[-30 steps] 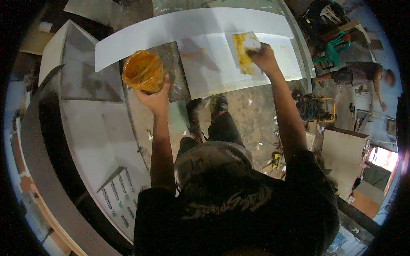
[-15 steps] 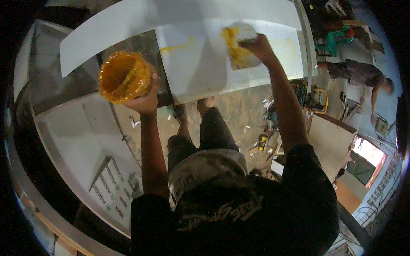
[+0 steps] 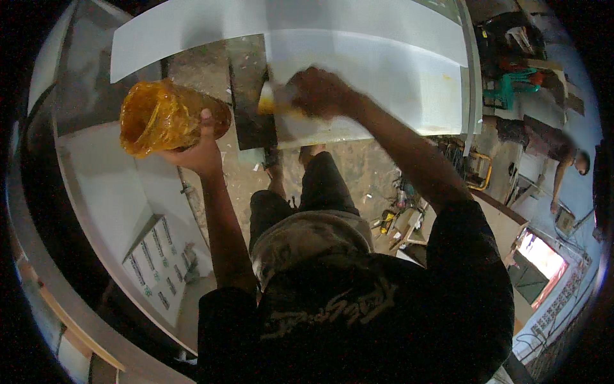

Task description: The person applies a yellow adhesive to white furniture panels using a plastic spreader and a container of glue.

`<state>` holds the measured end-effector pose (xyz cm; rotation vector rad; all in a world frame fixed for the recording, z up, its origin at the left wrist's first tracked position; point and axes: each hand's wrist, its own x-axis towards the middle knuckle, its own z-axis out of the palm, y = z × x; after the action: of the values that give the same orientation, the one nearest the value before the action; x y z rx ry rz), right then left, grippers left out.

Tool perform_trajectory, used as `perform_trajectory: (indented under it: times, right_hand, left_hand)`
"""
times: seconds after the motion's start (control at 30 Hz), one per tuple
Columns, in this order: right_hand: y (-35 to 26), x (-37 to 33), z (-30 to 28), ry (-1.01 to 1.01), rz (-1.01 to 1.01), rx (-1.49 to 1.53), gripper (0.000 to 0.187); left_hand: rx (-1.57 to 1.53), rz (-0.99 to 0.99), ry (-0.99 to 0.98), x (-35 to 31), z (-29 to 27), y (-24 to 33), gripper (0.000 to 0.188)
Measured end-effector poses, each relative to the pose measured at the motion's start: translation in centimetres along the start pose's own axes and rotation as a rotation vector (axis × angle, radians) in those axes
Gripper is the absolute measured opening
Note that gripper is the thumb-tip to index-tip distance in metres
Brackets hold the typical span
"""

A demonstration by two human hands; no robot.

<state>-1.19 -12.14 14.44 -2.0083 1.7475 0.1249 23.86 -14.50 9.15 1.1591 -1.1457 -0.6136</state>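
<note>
My left hand (image 3: pixel 199 148) grips the amber glue-coated tub (image 3: pixel 160 118), tilted, raised left of the white board (image 3: pixel 384 70). My right hand (image 3: pixel 320 93), blurred, presses a yellow-smeared spreader (image 3: pixel 272 101) at the board's near-left corner, fingers closed around it.

The floor (image 3: pixel 358 163) is bare concrete with small scraps on it. At twelve o'clock lie large white boards (image 3: pixel 384 38), one over another. At nine o'clock stands a long white cabinet frame (image 3: pixel 109 211) with a curved grey edge. At three o'clock another person (image 3: pixel 543 137) bends near green plastic chairs (image 3: pixel 511 86). At four o'clock a bright doorway (image 3: pixel 543 256) gives daylight beside a pale wooden box (image 3: pixel 499 221).
</note>
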Motion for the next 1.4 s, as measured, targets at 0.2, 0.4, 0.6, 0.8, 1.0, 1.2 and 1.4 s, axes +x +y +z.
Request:
perform_trajectory:
  times: [0.2,0.4,0.6,0.8,1.0,1.2,1.4]
  right_hand:
    - [4.1,5.4,-1.3,0.209,0.085,-0.325,0.04]
    - [0.5,-2.1,8.6,0.236,0.066,-0.08,0.042]
    - [-4.6,-13.7,10.3,-0.14,0.201,0.111,0.028]
    - [4.9,-8.0,-0.3,0.301,0.294,-0.232,0.043]
    - [4.7,-2.9,4.6,0.355,0.289,-0.243,0.035]
    - [-3.8,-20.3,24.5,-0.284,0.2,-0.104,0.015]
    - [-4.1,-25.7,20.6,0.135,0.391,0.23,0.05]
  left_hand:
    - [-0.119,0.025,-0.007,-0.5,2.5,0.9,0.088]
    - [-0.275,0.113,-0.202,0.1,6.3,-1.1,0.083]
    - [-0.531,-0.017,-0.31,-0.6,8.7,-2.1,0.09]
    - [-0.279,0.046,-0.402,-2.5,9.4,-5.0,0.091]
    - [-0.407,-0.012,-0.478,-4.3,8.6,-7.6,0.082]
    - [-0.417,0.046,-0.466,-2.9,9.9,-5.3,0.078]
    - [-0.481,-0.195,-0.602,-4.1,8.5,-6.0,0.073]
